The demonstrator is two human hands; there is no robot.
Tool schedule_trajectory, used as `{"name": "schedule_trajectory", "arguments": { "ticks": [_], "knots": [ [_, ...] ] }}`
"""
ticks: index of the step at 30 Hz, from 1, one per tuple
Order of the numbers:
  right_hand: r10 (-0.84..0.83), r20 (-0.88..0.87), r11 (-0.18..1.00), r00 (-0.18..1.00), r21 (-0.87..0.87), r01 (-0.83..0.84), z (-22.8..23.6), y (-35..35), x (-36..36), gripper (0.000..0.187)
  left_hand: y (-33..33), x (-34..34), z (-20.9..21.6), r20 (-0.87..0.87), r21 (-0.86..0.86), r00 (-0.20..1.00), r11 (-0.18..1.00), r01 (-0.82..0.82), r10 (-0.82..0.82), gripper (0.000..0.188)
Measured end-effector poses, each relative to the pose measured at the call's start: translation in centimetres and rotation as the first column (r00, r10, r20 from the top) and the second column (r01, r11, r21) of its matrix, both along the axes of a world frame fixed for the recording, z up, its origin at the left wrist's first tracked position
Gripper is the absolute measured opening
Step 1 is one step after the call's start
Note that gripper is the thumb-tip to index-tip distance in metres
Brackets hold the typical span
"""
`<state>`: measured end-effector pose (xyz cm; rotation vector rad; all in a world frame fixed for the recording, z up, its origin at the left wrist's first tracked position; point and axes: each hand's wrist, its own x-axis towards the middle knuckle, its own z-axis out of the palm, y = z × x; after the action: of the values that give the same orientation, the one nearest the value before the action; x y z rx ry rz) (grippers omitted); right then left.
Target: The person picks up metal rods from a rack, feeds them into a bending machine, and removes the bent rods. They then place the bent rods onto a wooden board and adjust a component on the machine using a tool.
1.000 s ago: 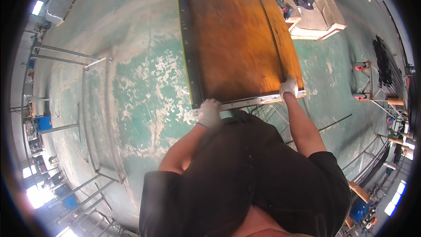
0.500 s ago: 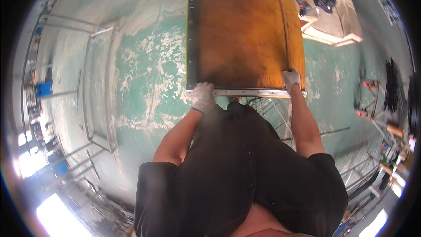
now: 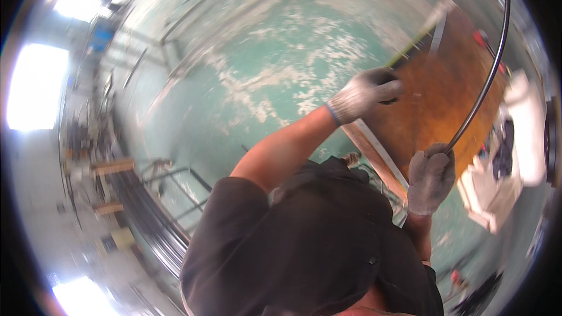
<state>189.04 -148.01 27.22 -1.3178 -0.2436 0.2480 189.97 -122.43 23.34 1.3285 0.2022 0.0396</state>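
While the worn green floor (image 3: 252, 64) is spread below, the brown counter (image 3: 456, 70) is seen at the right, with a pale padded piece (image 3: 477, 199) beside it. Across the view of the counter, a curved black rod (image 3: 487, 85) is held, its lower end clasped by the fingers of the gloved right hand (image 3: 430, 178). By the counter's near left corner, the gloved left hand (image 3: 363, 96) is seen; its fingers are partly curled, and whether anything is grasped cannot be told.

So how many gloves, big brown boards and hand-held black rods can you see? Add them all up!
Gloves: 2
Brown board: 1
Black rod, in the right hand: 1
Total: 4
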Motion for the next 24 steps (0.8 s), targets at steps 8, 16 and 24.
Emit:
{"name": "schedule_trajectory", "arguments": {
  "ticks": [8, 16, 24],
  "knots": [
    [0.476, 0.608, 0.868, 0.635, -0.440, -0.230, -2.3, 15.2, -10.5, 0.028, 3.5, -18.3, 11.4, 0.312, -0.335, 0.814, 0.859, -0.388, 0.489, 0.039],
    [0.752, 0.585, 0.028, 0.303, 0.431, -0.902, 6.7, 22.6, -22.6, 0.016, 9.3, -41.4, 11.1, 0.097, -0.282, 0.220, 0.239, -0.929, 0.971, 0.034],
    [0.382, 0.884, -0.450, 0.270, 0.433, -0.781, 15.2, 26.4, -26.0, 0.016, 2.9, -58.1, 10.3, -0.079, 0.097, -0.501, -0.494, -0.864, 0.862, 0.026]
  ]
}}
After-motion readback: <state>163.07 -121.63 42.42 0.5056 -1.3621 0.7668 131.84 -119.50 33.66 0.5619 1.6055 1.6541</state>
